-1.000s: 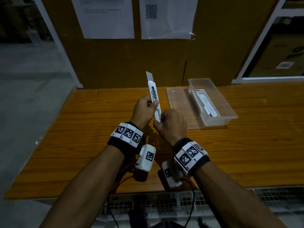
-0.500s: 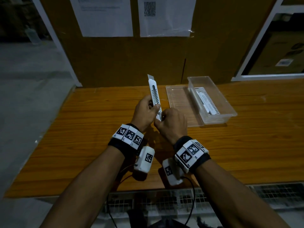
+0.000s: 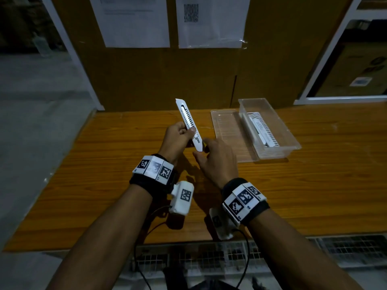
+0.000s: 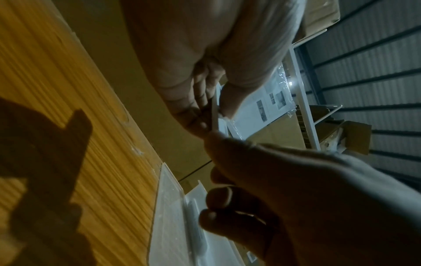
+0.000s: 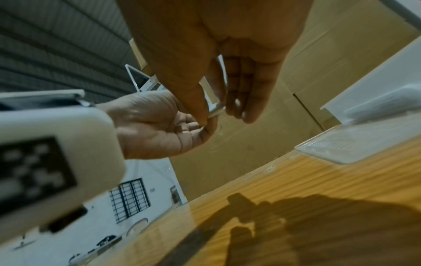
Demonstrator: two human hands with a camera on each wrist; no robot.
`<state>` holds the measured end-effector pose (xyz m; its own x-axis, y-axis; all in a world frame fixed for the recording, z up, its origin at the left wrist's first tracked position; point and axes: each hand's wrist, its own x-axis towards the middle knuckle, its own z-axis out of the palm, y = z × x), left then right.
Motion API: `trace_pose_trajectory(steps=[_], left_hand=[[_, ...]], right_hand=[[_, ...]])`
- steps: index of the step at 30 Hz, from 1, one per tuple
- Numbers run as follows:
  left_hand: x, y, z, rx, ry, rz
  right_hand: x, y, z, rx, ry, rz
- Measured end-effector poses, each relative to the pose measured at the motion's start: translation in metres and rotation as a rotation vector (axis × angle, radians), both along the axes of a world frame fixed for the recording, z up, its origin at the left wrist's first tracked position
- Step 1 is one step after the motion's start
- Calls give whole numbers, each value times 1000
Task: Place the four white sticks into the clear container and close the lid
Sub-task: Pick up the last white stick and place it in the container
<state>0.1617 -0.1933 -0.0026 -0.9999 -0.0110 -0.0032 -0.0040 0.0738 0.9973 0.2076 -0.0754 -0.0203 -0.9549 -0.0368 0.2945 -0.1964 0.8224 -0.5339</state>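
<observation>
My left hand grips a white stick at its middle and holds it upright above the table, with its top leaning left and my thumb on its toothed slot. My right hand has its fingers loosely spread. In the right wrist view its thumb and fingers pinch the stick's lower end. The clear container stands open to the right with white sticks lying inside. Its clear lid lies flat against the container's left side.
The wooden table runs to a brown board wall with paper sheets taped on it. A white window frame is at the back right. A wire grille lines the near edge.
The grey blade tip at the stick's top has slid back in. The stick leans further left. My right hand has loosened from a closed fist to spread fingers at the lower end.
</observation>
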Motion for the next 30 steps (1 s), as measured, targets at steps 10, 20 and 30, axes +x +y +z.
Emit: trace_pose_trajectory(steps=[10,20,30], left_hand=[[6,0,3,136,-52,-51],[9,7,-1,105,24,-51],[12,17,-3,35,82,-109]], right_hand=[[1,1,-2,-95,54,16],[2,0,1,-138,58,-24],[5,8,0,-230,53,-54]])
